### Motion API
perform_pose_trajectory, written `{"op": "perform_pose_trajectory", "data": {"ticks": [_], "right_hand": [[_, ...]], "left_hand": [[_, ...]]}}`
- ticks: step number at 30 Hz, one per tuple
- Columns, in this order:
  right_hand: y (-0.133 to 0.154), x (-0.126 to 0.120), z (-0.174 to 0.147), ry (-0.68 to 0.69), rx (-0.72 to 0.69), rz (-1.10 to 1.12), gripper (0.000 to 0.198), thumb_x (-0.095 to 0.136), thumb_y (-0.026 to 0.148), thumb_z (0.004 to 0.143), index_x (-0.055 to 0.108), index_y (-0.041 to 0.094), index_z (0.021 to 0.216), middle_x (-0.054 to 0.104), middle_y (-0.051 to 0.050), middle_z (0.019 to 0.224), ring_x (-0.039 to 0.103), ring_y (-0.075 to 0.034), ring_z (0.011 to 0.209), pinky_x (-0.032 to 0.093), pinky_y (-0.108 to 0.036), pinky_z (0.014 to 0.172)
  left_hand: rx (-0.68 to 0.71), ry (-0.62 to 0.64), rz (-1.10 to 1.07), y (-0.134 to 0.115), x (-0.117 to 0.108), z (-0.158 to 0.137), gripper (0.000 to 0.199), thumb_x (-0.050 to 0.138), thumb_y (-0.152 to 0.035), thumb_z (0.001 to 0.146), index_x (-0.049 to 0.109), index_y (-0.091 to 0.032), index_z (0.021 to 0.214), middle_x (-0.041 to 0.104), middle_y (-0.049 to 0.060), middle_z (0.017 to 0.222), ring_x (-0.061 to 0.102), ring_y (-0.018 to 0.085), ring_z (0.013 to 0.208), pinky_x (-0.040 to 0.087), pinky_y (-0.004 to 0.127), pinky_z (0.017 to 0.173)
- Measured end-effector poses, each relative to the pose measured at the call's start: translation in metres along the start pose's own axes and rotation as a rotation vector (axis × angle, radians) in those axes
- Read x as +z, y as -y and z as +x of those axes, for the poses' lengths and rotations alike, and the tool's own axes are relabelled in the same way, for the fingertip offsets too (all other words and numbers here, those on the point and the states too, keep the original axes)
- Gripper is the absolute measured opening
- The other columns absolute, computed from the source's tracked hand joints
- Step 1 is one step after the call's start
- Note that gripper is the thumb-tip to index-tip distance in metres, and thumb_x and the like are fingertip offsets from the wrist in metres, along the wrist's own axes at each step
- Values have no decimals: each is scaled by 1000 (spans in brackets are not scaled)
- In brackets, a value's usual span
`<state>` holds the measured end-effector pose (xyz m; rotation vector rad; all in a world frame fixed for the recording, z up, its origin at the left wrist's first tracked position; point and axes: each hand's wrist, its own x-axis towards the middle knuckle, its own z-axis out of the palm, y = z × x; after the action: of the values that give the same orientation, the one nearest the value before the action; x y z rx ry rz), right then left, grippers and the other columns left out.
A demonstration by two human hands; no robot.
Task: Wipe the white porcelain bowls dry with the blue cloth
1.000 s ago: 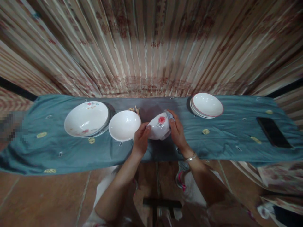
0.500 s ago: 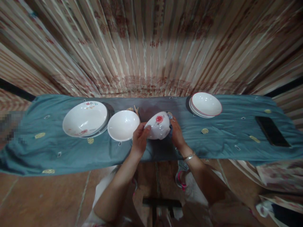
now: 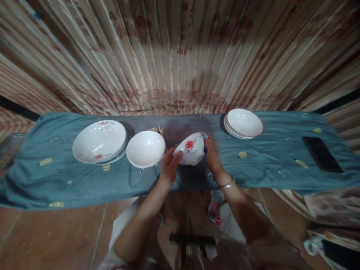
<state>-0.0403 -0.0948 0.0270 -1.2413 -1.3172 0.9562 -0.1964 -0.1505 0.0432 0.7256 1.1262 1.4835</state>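
Observation:
A white bowl with a red flower (image 3: 191, 149) is held tilted on its side above the middle of the table, its foot towards me. My left hand (image 3: 169, 165) grips its left rim, thumb on the outer wall. On the right side, my right hand (image 3: 213, 155) presses a bluish cloth (image 3: 206, 144) against the bowl; most of the cloth is hidden behind the fingers. Just left of my left hand stands a plain white bowl (image 3: 145, 149), with wooden chopsticks (image 3: 161, 133) lying behind it.
Large floral-patterned dishes (image 3: 98, 144) are stacked at the left. Several red-rimmed bowls (image 3: 244, 123) form a stack at the back right. A black phone (image 3: 322, 154) lies at the far right on the teal tablecloth (image 3: 261, 165). Behind the table hangs a pleated curtain (image 3: 180, 67).
Both hands and the floral bowl have shifted slightly right. My right hand has turned a little around the bowl's edge with the cloth.

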Motion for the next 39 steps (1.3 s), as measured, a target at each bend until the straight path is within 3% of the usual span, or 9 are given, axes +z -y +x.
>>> {"op": "perform_pose_trajectory", "data": {"ticks": [7, 15, 23, 30, 39], "right_hand": [[6, -4, 3, -69, 28, 117, 41, 48, 49, 92, 66, 22, 118, 70, -7, 124, 62, -23, 118, 46, -40, 107], [11, -9, 2, -45, -30, 62, 44, 50, 51, 94, 63, 22, 124, 68, -9, 128, 62, -24, 117, 47, -41, 106], [9, -8, -1, -39, -123, -50, 47, 45, 54, 97, 60, 23, 130, 63, -10, 136, 57, -24, 127, 41, -46, 114], [15, -6, -6, 31, -290, -144, 44, 39, 47, 102, 55, 22, 135, 61, -12, 137, 56, -23, 128, 42, -45, 114], [19, -4, -13, 90, -416, -264, 42, 36, 40, 104, 52, 23, 138, 58, -12, 139, 51, -24, 133, 39, -49, 117]], "left_hand": [[2, 45, 17, 8, 0, -1, 45, 80, -58, 69, 72, -19, 89, 68, 2, 83, 58, 16, 80, 45, 27, 74], [79, 69, 25, 9, -6, 1, 40, 80, -49, 73, 74, -21, 101, 72, 5, 99, 62, 18, 92, 49, 30, 86], [103, 75, 44, 4, -8, 0, 44, 79, -42, 75, 74, -21, 113, 72, 9, 125, 62, 27, 119, 46, 38, 104], [115, 45, 144, -10, -5, -3, 26, 77, -37, 75, 74, -19, 94, 74, 4, 91, 64, 19, 86, 50, 31, 81], [111, 8, 240, -21, 0, -5, 40, 74, -55, 74, 70, -17, 87, 61, 0, 68, 53, 14, 66, 44, 26, 62]]}}
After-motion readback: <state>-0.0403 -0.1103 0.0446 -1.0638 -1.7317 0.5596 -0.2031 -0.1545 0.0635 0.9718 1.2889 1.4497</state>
